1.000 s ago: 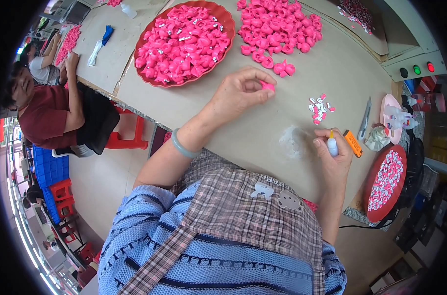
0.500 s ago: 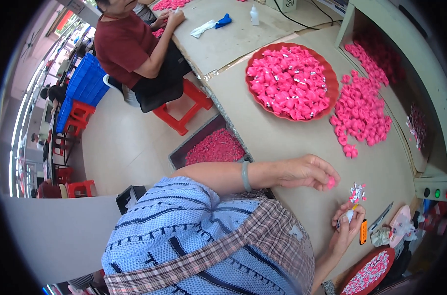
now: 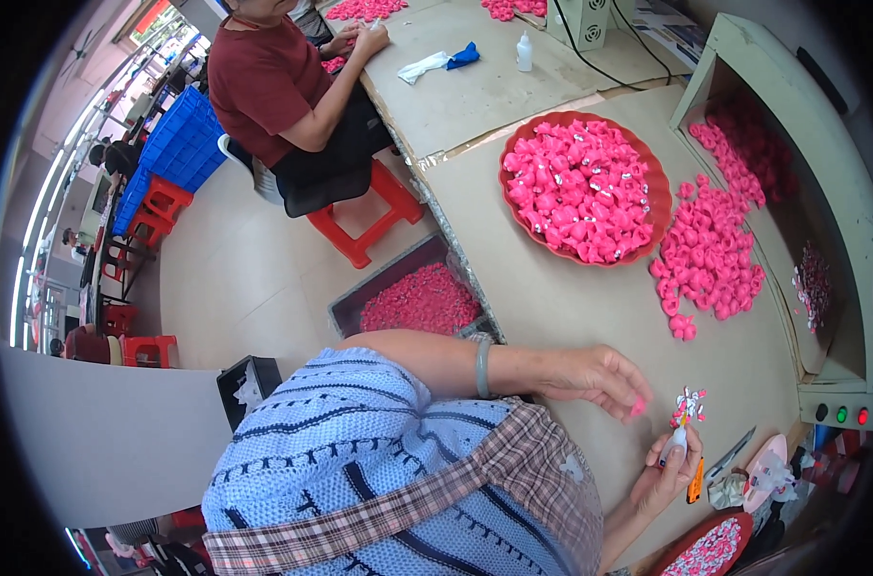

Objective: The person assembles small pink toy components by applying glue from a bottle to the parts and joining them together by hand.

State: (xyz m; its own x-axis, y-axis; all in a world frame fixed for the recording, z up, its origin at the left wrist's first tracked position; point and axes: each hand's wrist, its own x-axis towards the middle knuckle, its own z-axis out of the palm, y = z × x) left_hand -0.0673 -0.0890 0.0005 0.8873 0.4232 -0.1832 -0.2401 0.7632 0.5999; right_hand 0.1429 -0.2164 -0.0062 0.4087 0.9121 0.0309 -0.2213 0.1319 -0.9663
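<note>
My left hand (image 3: 597, 377), with a pale bangle on its wrist, is closed in a pinch on a small pink piece (image 3: 639, 406) just above the table. To its right my right hand (image 3: 665, 472) grips a small white squeeze bottle (image 3: 678, 442) with a yellow nozzle. The nozzle points at a little heap of tiny white and pink bits (image 3: 690, 403) and overlaps it in the view; whether it touches cannot be told. Farther away stands a red scalloped bowl (image 3: 506, 197) full of pink pieces with whitish spots. Beside it lies a pile of plain pink pieces (image 3: 710, 254).
An orange cutter (image 3: 695, 480), tweezers (image 3: 729, 453) and a red dish (image 3: 659, 566) of tiny bits lie at right. A cabinet (image 3: 839, 394) with buttons borders the table. A grey bin (image 3: 340, 312) of pink bits sits left. A co-worker (image 3: 273, 86) sits beyond.
The whole view has shifted slightly. My left hand has come a little nearer to me with the pink piece, and the bottle's nozzle has moved up to the little heap.
</note>
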